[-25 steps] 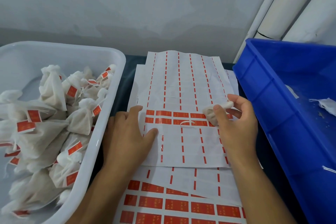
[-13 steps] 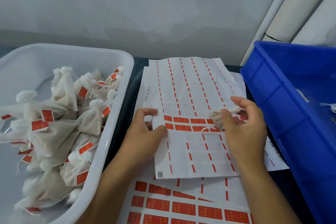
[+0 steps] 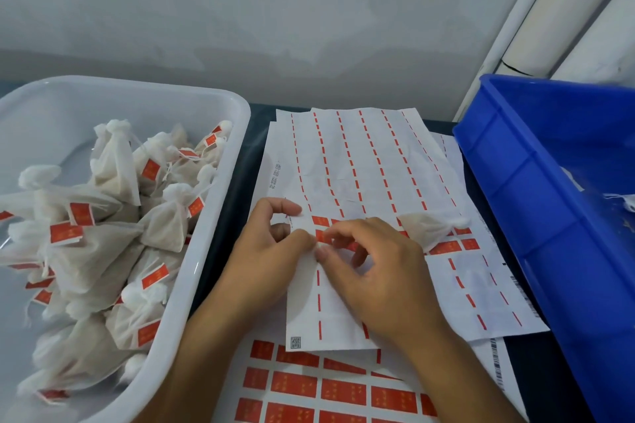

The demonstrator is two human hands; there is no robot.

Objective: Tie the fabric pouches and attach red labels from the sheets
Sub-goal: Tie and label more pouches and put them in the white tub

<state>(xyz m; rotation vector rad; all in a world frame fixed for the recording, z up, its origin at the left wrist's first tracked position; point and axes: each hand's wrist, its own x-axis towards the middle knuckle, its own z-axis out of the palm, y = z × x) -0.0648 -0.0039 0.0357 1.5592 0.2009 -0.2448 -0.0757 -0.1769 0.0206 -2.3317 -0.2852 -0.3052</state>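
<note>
While both hands meet in the middle of the head view, the left hand (image 3: 264,251) lies on the left edge of the top label sheet (image 3: 371,161), its thumb and forefinger curled, and the thumb tip presses the paper just beside a red label (image 3: 323,236). The right hand (image 3: 374,271) comes from the lower right, its fingers bent down onto the same row of labels; the fingertips (image 3: 323,254) touch the sheet right at that red label, and it seems they pinch its edge, but I cannot tell surely if the label is lifted. A fabric pouch (image 3: 426,228), not held by any hand, lies on the sheet to the right of the right hand, near the remaining red labels of that row, with its gathered neck pointing to the right. At the left of the frame a white tub (image 3: 206,251) holds many finished pouches (image 3: 113,244) with red labels on their strings. At the right stands a blue crate (image 3: 549,189), touching the edge of the papers. At the bottom centre a lower sheet (image 3: 309,388) with full rows of red labels shows from under the top one.
</note>
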